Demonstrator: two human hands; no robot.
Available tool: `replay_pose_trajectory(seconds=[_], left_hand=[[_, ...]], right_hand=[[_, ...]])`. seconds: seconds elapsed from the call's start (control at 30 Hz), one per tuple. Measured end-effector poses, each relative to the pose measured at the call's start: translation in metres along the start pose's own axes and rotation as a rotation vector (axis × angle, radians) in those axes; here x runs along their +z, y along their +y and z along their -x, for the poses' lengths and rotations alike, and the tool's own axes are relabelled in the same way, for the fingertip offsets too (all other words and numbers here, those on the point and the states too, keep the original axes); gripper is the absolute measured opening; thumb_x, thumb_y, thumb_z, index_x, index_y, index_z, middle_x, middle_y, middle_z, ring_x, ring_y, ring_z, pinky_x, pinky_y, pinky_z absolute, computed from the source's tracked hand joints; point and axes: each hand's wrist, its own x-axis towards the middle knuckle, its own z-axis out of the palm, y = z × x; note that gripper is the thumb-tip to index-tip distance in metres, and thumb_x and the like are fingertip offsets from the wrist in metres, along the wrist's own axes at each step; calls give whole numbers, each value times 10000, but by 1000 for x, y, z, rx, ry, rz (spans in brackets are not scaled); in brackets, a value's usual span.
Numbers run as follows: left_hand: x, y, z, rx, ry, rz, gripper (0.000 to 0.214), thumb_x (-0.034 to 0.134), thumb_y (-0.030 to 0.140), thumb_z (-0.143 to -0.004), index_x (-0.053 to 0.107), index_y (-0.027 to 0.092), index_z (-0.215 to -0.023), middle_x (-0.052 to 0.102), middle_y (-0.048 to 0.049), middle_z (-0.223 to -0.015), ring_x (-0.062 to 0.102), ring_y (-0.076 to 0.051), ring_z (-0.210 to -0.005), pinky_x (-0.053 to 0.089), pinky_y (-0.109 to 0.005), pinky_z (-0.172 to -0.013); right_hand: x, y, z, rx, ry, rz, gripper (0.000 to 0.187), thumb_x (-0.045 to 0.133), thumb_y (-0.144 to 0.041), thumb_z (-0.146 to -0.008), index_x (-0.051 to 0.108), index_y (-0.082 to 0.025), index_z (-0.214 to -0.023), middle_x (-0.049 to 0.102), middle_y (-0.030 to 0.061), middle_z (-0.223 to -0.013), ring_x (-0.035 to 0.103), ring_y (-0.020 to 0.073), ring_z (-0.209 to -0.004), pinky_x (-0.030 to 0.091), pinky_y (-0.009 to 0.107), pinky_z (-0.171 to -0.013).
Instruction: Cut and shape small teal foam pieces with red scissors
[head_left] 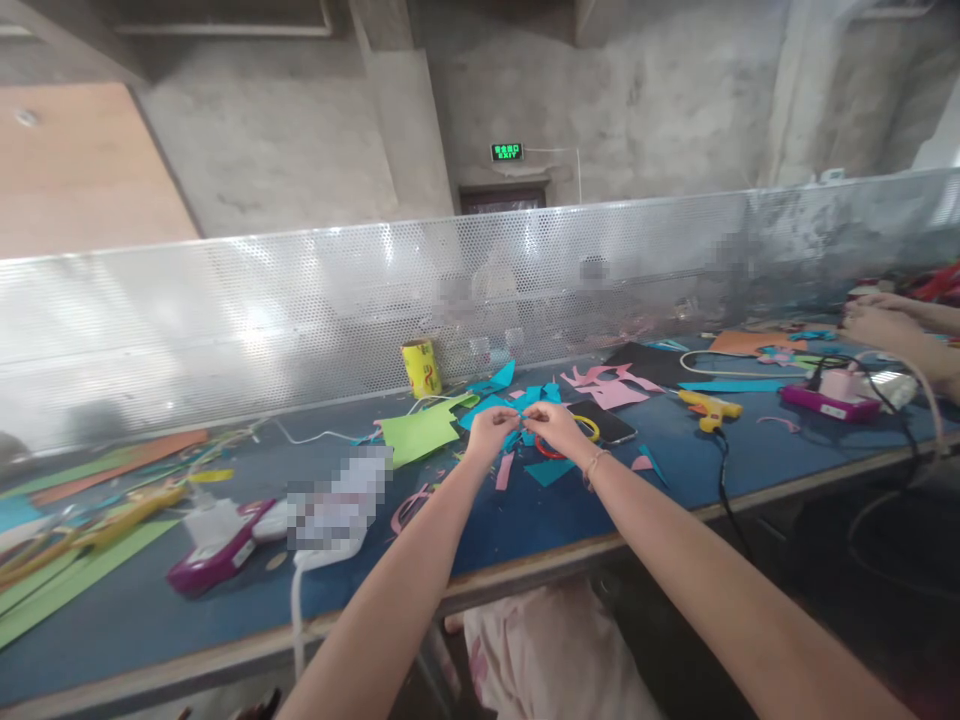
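Note:
Over the middle of the blue table, my left hand [492,432] and my right hand [553,424] almost meet, fingertips pinched. Between them is a small piece of blue paper [520,412]; its exact shape is too small to make out. More blue paper cuttings [547,394] lie just behind the fingers. Scissors with a yellow and red handle [588,428] rest partly hidden by my right hand and wrist. Left of my left hand lies a notched sheet of light green paper [420,432]. A pink paper strip [505,471] is below the hands.
A yellow roll [421,368] stands against the perforated metal screen [322,300]. To the right are a phone [604,422], pink paper [615,390] and a yellow glue gun [709,407] with a trailing cord. Purple power strips [829,404] flank me. Another person's hands [889,325] are at far right.

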Motion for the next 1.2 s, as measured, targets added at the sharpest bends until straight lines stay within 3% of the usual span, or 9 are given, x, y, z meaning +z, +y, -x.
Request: replay_pose_trajectory(seconds=[0.27,0.47,0.7,0.97,1.2], left_hand=[[-2,3,2,-16,26,-8,174,672,257,-524,611,136,-633,588,-10,-538,553,-120,-550,416,-241,-546],[-1,5,3,-10,23,3,150,662,234,-535,610,138,-637,600,-14,-557,564,-124,-565,427,-246,-560],[0,2,2,21,16,-14,135,663,222,-538,612,142,-633,607,-16,-565,582,-136,-584,448,-261,-587],[0,2,2,5,14,-16,122,664,191,-532,609,140,-627,607,-8,-559,583,-129,-570,456,-256,-590],[-1,1,2,-11,2,-20,110,655,169,-524,607,134,-616,615,-22,-561,577,-132,-557,450,-266,-588]], right_hand=[[0,-1,0,131,-43,-172,123,523,-251,-706,581,-149,-747,604,25,-646,593,142,-611,444,220,-480],[1,0,-1,169,-39,-205,164,587,-245,-664,565,-141,-789,618,40,-702,599,140,-617,438,208,-461],[0,-1,-1,146,-17,-167,145,604,-191,-636,567,-133,-764,614,23,-669,585,121,-593,472,260,-604],[0,0,-1,128,-41,-149,129,577,-148,-634,551,-134,-760,610,21,-669,576,112,-580,463,252,-606],[-2,3,-2,6,-63,-10,94,552,-160,-640,551,-139,-732,604,19,-663,567,118,-580,458,261,-601]])
